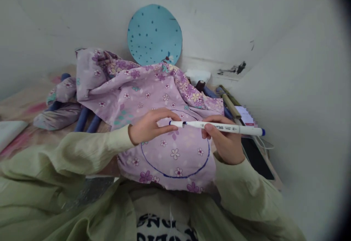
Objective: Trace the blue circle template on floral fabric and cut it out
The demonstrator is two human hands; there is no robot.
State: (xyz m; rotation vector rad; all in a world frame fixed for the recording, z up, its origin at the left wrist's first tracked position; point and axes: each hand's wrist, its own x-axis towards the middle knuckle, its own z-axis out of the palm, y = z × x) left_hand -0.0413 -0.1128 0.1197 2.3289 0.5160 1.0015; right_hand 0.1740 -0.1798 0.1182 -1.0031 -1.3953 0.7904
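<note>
Two hands meet over our flowered cloth: the left hand (148,126) pinches a small white cap (174,123) between thumb and fingers, and the right hand (226,144) grips the white marker (227,128) around its barrel. The cap and the marker's dark tip stand end to end, nearly in line, at the cap's mouth. We judge the step in hand to be capping or uncapping; we cannot tell which. Either way, the move calls for holding both pieces level and straight, with the tip clear of the fabric.

Our left forearm comes in from the left, fingers curved, thumb beneath. Our right wrist bends inward from the lower right, thumb laid along the barrel on our side, fingers tucked behind.

The marker is held above the cloth (156,100), which spreads over the middle of the desk (19,104) and hides part of its near edge. A blue outline (179,177), rounded, lies on the cloth below both hands. Near the desk's right edge lies a dark flat device (256,159).
</note>
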